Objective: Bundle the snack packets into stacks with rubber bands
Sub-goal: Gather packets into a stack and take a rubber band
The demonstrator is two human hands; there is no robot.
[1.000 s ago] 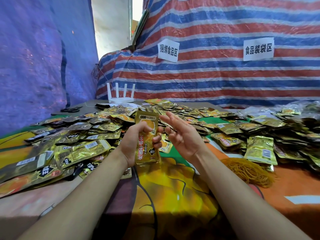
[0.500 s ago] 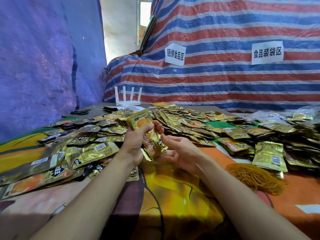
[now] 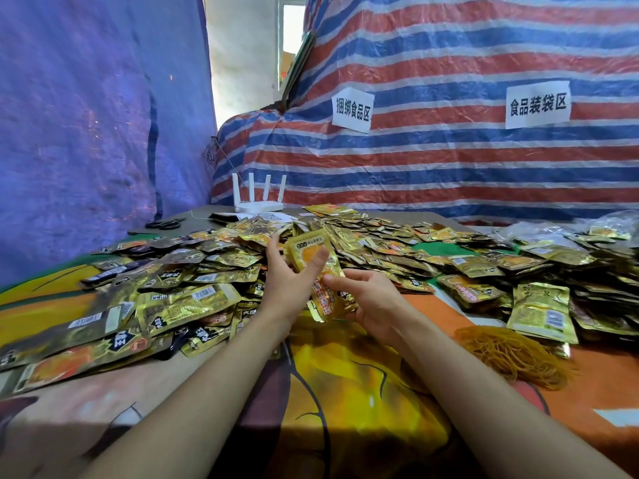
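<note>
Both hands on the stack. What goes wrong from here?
1. No band shows on the packet stack; the rubber band pile lies to the right, so the right hand likely must let go, and the left hand alone may let glossy packets fan out.
2. Dropped ones would mix into the loose packets.

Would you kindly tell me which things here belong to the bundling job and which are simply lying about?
Job: held packets, gripped by left hand and right hand; loose packets; rubber bands.
Lying about: router; scissors; paper signs on the tarp.
</note>
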